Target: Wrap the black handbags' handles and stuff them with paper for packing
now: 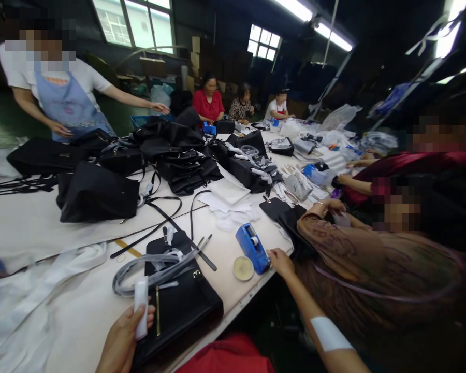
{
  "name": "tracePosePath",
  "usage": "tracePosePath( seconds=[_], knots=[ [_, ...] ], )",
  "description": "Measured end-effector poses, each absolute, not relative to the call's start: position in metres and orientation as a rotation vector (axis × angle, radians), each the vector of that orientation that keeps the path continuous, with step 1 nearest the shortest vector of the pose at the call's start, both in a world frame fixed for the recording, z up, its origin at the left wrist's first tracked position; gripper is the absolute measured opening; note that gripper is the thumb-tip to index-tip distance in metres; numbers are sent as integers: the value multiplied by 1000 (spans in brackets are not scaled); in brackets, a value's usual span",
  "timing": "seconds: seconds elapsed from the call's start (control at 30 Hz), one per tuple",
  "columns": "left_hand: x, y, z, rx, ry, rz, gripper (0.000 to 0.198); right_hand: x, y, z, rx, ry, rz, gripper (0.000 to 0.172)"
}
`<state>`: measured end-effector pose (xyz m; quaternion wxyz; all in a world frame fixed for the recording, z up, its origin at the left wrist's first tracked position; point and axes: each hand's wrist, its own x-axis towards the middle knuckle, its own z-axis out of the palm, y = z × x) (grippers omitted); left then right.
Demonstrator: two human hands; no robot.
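My left hand (126, 331) is closed around a white wrapped strip (141, 305), held upright over the left edge of a black leather bag (182, 305). The bag lies flat near the table's front edge, with a gold zipper and a small gold clasp showing. A plastic-wrapped coiled handle (128, 274) rests across its upper part. My right hand (281, 263) reaches to the cutter end of a blue tape dispenser (252, 247), fingertips pinched together against it. Whatever lies between those fingertips is too small to see. A round, shallow tin (243, 268) stands beside the dispenser.
Black bags (174, 150) are piled across the table's middle. White paper sheets (229, 194) lie behind the dispenser, and white strips (42, 295) cover the left front. A co-worker in patterned brown clothing (357, 254) sits close at right; another in a blue apron (66, 98) stands far left.
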<state>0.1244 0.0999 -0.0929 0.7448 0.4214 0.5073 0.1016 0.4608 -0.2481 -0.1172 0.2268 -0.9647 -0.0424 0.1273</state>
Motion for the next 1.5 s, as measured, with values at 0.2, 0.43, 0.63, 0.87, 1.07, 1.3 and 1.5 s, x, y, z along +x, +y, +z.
tracePosePath(
  seconds=[0.2, 0.43, 0.63, 0.87, 1.07, 1.3, 1.5],
  knots=[
    [129, 98, -89, 962, 1109, 182, 43, 473, -263, -146, -2504, -127, 542, 31],
    [129, 98, -87, 977, 1095, 161, 52, 476, -263, -156, -2405, -152, 521, 27],
    [129, 97, -86, 971, 1097, 157, 50, 468, -271, -139, -2367, -152, 442, 26],
    [128, 96, -85, 1012, 1130, 168, 43, 444, -286, -135, -2275, -12, 517, 23],
    [129, 98, -84, 1019, 1093, 145, 39, 443, -278, -145, -2295, 122, 541, 20],
    [125, 91, -72, 1049, 1043, 252, 32, 420, -284, -126, -2547, -13, 583, 19],
    [124, 95, -79, 1026, 964, 363, 34, 403, -224, -114, -2605, -508, 439, 30]
  ],
)
